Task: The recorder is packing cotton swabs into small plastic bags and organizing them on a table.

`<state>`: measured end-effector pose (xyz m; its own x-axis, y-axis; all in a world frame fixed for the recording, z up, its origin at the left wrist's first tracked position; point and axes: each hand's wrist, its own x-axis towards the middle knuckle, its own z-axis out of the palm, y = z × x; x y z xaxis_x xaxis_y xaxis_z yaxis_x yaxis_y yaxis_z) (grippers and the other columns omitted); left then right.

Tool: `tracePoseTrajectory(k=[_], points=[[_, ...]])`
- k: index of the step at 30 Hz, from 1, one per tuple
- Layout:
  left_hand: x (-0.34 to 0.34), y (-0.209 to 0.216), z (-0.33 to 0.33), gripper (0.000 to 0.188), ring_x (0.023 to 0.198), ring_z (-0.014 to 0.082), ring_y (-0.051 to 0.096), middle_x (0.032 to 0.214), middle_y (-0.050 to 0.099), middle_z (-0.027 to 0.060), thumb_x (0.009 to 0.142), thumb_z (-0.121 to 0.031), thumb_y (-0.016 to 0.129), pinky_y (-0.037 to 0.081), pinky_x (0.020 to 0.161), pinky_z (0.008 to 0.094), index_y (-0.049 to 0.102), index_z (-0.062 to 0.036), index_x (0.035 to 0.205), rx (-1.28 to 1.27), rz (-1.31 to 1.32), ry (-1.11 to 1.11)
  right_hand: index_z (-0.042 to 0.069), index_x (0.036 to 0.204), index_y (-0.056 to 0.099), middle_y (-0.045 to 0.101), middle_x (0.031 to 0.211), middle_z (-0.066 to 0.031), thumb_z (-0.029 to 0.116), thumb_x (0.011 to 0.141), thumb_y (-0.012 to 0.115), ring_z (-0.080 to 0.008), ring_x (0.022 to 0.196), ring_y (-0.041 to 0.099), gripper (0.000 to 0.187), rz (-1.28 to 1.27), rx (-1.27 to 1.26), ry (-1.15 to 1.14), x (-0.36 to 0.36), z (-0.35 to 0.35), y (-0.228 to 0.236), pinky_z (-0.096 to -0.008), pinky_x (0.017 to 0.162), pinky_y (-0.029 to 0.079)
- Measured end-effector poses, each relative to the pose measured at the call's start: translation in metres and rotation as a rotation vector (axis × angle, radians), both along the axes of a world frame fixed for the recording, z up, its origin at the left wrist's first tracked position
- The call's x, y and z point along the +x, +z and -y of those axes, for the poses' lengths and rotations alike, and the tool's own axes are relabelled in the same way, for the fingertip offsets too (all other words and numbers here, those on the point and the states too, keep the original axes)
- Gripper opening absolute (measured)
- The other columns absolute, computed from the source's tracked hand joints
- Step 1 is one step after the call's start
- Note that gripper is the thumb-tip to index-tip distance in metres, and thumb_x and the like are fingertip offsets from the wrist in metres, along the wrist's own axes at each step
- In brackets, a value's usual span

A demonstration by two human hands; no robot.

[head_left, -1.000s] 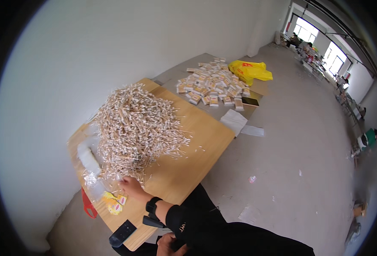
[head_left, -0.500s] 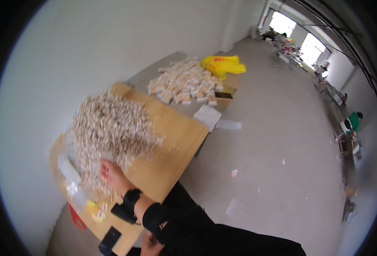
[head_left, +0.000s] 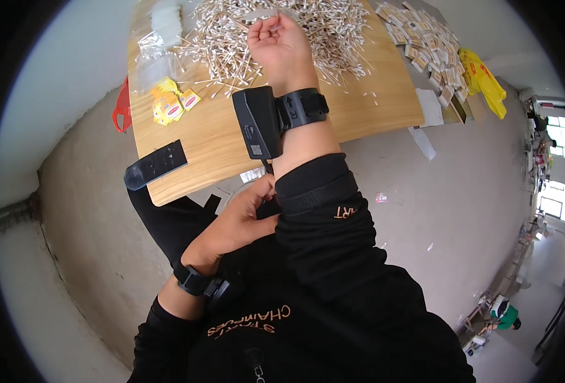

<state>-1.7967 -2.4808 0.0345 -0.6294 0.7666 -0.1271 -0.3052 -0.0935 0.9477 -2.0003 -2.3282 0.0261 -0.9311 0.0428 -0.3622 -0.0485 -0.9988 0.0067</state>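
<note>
My right hand (head_left: 277, 43) is palm up with curled fingers at the near edge of a big pile of cotton swabs (head_left: 333, 48). A pale, see-through piece (head_left: 262, 13) shows beside its fingertips; I cannot make out what the fingers hold. A black device (head_left: 257, 124) is strapped to that wrist. Below the right forearm, near my lap and the table's front edge, is my left hand (head_left: 234, 220). Its thumb points right, and its fingertips are hidden behind the right sleeve. The left wrist also wears a black strap (head_left: 193, 279).
The swabs lie on a wooden table (head_left: 384, 105). At its left are clear plastic bags (head_left: 154, 67), yellow printed cards (head_left: 170, 102) and a black phone-like object (head_left: 158, 165). A red bag (head_left: 122, 108) hangs beside it. Right are small packs (head_left: 423, 48) and a yellow bag (head_left: 483, 83). A person (head_left: 504, 314) sits far right.
The view has swung round and down, so the table now lies at the top and more of my lap shows. My left hand has come into fuller view; the right stays at the swabs.
</note>
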Motion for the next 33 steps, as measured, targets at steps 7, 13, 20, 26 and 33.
tracePoseTrajectory(k=[7,13,20,26,33], points=[[0.012,0.009,-0.009,0.026,0.091,0.0078,0.049,0.095,0.054,0.0002,0.079,0.0,0.057,0.037,0.084,0.0231,0.052,-0.003,0.105,0.052,0.002,-0.027,0.006,0.08,0.06,0.06,0.073,-0.0048,0.026,0.082,0.062,-0.0159,0.082,0.055,0.02,-0.266,0.071,0.059,-0.041,-0.051,-0.062,-0.0427,0.085,0.039],[0.008,0.05,0.01,0.014,0.054,0.0034,0.046,0.063,0.051,0.0016,0.077,-0.006,0.065,0.035,0.049,0.0216,0.058,-0.0051,0.089,-0.186,-0.151,-0.053,0.009,0.075,0.048,0.049,0.064,0.0007,0.014,0.087,0.053,-0.0086,0.06,0.051,0.014,0.128,0.232,-0.138,-0.009,-0.039,-0.028,-0.0327,0.071,0.045],[-0.002,0.096,-0.007,0.019,0.057,0.0008,0.037,0.089,0.061,-0.0021,0.079,0.0,0.063,0.031,0.053,0.0152,0.058,0.0008,0.098,-0.152,-0.027,0.018,0.005,0.078,0.056,0.057,0.076,-0.0106,0.012,0.081,0.054,-0.027,0.065,0.056,0.007,0.253,1.991,-0.525,0.006,0.033,-0.059,-0.0381,0.059,0.045],[-0.011,0.091,-0.021,0.044,0.063,0.0001,0.039,0.098,0.063,0.0038,0.081,0.002,0.059,0.034,0.057,0.0141,0.044,0.0032,0.122,-0.167,0.046,0.033,0.011,0.078,0.059,0.054,0.074,-0.0089,0.01,0.076,0.057,-0.0311,0.066,0.057,0.003,-0.324,2.37,-0.18,0.063,0.097,-0.068,-0.0392,0.058,0.046],[-0.02,0.073,-0.03,0.054,0.057,0.0012,0.04,0.065,0.056,-0.0001,0.078,-0.006,0.067,0.033,0.05,0.0178,0.041,0.0025,0.125,-0.286,-0.087,0.064,0.011,0.077,0.06,0.056,0.075,-0.0076,0.009,0.073,0.059,-0.0282,0.064,0.057,0.005,-0.602,2.415,-0.07,0.077,0.115,-0.084,-0.0377,0.056,0.047]])
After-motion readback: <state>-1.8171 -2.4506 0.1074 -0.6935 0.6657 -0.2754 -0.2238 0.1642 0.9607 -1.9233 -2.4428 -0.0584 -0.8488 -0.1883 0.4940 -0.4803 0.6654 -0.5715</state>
